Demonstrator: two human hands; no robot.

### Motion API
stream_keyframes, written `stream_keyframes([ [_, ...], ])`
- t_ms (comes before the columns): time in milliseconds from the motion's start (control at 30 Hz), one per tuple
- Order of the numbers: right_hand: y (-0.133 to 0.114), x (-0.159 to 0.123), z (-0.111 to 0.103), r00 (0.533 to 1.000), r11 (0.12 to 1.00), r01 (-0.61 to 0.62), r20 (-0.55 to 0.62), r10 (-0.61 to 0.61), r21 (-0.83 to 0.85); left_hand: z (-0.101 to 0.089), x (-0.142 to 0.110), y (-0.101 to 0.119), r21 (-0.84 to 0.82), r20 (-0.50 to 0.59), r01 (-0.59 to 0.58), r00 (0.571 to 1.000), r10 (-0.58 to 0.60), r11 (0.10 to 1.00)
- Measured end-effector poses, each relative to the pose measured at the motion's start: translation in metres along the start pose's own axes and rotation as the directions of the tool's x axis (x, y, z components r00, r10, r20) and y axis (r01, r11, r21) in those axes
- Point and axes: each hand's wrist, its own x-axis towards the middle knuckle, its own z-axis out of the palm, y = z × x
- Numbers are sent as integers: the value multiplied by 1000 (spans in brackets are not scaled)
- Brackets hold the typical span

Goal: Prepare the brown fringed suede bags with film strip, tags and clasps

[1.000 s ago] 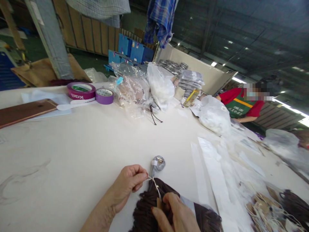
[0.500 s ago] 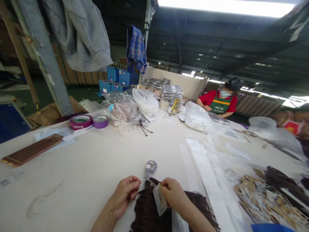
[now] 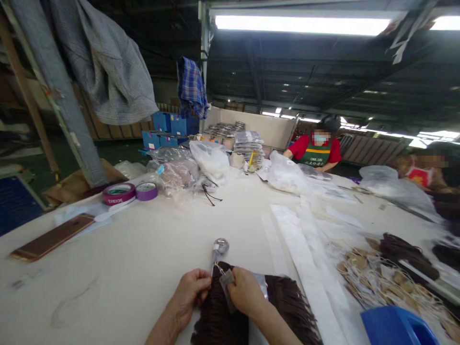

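Observation:
A bundle of dark brown cords (image 3: 219,311) lies on the white table (image 3: 143,249) at the near edge, with a silver round fitting (image 3: 220,247) at its far end. My left hand (image 3: 190,294) is closed in a pinch on the bundle's top, next to a thin white string. My right hand (image 3: 244,294) is closed on a small grey hang tag (image 3: 227,280) tied by that string. The two hands nearly touch over the bundle.
A phone (image 3: 52,238) and two purple tape rolls (image 3: 127,192) lie at the left. Plastic bags (image 3: 201,167) sit mid-table, white paper strips (image 3: 298,239) and a heap of tags (image 3: 381,282) to the right. A blue tub (image 3: 395,326) is near right. A person in red (image 3: 316,151) works at the far end.
The camera tilted up, showing more of the hall. My hands drew together over the bundle, and my right hand moved from the cords up to the tag by the string.

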Motion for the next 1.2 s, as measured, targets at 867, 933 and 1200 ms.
stream_keyframes([
  [867,-18,17,49,934,564,-356,276,226,745,-21,-45,6,141,349,-10,936,-40,990],
  [933,-19,16,51,939,553,-342,258,225,760,-16,-46,-5,122,304,-31,953,-8,992],
  [1200,-16,6,40,877,589,-422,475,73,689,-25,-21,-18,306,-4,-121,992,129,944],
])
